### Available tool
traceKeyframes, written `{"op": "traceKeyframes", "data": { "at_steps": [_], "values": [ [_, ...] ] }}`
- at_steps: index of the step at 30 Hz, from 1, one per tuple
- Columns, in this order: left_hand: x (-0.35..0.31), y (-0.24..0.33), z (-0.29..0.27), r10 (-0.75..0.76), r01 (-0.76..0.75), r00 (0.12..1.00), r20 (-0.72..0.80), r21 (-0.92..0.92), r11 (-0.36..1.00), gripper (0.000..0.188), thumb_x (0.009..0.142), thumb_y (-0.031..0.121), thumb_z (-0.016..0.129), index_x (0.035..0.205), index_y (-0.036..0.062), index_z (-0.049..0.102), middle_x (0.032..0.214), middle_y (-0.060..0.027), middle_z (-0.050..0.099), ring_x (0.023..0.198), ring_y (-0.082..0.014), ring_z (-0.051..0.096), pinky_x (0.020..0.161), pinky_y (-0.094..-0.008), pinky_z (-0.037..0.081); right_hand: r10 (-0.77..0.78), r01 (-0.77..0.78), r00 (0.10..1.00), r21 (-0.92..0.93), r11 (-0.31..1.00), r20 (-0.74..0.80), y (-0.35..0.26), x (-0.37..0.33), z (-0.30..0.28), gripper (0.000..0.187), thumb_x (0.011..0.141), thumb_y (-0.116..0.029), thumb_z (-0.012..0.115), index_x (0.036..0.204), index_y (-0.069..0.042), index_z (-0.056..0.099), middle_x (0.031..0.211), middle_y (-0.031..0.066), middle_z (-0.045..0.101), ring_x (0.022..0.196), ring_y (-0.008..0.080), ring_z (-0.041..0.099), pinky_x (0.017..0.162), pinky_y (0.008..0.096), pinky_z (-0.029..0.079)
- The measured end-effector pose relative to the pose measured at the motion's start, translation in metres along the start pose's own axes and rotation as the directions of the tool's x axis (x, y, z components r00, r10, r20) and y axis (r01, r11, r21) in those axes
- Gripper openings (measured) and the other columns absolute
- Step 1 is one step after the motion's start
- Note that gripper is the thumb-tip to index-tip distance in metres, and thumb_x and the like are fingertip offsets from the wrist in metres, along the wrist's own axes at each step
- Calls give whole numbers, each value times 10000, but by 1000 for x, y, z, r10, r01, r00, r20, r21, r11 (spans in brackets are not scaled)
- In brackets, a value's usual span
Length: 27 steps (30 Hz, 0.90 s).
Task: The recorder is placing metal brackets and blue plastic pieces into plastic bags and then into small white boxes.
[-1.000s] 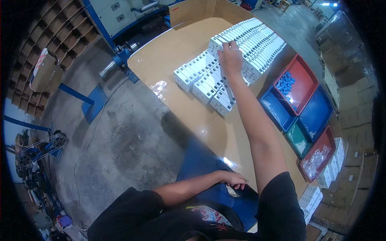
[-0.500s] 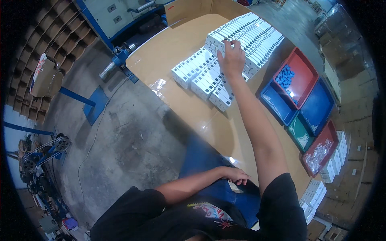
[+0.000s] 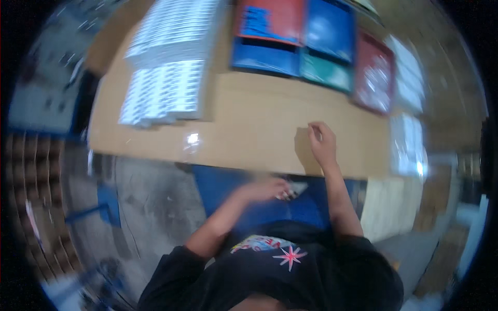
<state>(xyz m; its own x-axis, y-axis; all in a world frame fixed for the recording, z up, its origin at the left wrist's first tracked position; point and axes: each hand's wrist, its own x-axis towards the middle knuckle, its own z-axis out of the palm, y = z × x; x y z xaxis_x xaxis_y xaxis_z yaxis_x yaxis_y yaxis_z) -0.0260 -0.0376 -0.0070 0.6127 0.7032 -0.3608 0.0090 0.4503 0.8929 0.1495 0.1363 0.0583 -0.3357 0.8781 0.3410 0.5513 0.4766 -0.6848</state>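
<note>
Over the cardboard-coloured tabletop (image 3: 254, 124) hovers my right hand (image 3: 323, 144), its fingers loosely curled and a gap between thumb and fingers; I see nothing in it. Its shadow falls on the surface to its left. My left hand (image 3: 267, 188) is low over my lap at the table's near edge, smeared by motion. At its fingertips is a pale and dark patch (image 3: 294, 191), too blurred to name. To the left on the table stand closely packed rows of white block-shaped units with dark square openings (image 3: 163, 90), the far rows stacked higher than the near ones.
Past the middle of the table are a red tray (image 3: 285, 20) with small blue parts, two blue trays (image 3: 329, 28), a green tray (image 3: 324, 70) and a dark red tray (image 3: 381, 98) with clear pieces. More white units (image 3: 407, 142) stand at the right edge.
My view has swung to the right. My right hand has left the white rows and come back nearer to me, to the right. My left hand has shifted and is blurred.
</note>
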Motion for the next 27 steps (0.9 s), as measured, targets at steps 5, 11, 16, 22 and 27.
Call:
{"op": "traceKeyframes", "data": {
  "at_steps": [5,11,16,22,27],
  "values": [
    [3,6,-2,-156,146,987,34,197,969,407,1109,355,484,1226,5,656,1101,-71,698,1037,-155,638,953,-307,508,205,-240,927,-76,968,-315,85,-40,-94,92,933,-84,685,986,-9,694,851,127,689,758,265,675,711,357,543],
    [15,-6,1,-203,165,977,62,378,911,417,1108,369,489,1218,6,663,1117,-74,695,1040,-161,635,969,-309,499,226,-486,727,-253,836,-648,149,-78,-177,191,897,-83,669,1081,-35,685,1157,152,666,1074,313,647,902,424,519],
    [17,-3,-1,-333,316,943,-3,323,892,406,1108,339,504,1212,-17,668,1080,-60,703,1017,-141,636,943,-293,507,-7,-597,614,-470,650,-789,201,-96,-226,377,865,-85,644,1239,-45,634,1390,190,554,1315,369,503,1088,500,412],
    [18,-2,-2,-312,313,949,-40,209,926,389,1066,336,531,1236,16,674,1104,-65,703,987,-169,638,896,-320,517,189,-764,560,-415,494,-807,244,-117,-256,558,887,-163,677,1421,-50,564,1522,208,482,1414,385,443,1139,508,387],
    [19,-4,-2,-329,336,942,-67,225,915,387,1084,323,520,1240,-3,660,1091,-68,705,984,-154,641,903,-304,517,150,-708,630,-484,514,-762,254,-125,-251,534,918,-142,691,1436,-66,590,1506,192,526,1378,386,496,1137,475,408]
  ]
}}
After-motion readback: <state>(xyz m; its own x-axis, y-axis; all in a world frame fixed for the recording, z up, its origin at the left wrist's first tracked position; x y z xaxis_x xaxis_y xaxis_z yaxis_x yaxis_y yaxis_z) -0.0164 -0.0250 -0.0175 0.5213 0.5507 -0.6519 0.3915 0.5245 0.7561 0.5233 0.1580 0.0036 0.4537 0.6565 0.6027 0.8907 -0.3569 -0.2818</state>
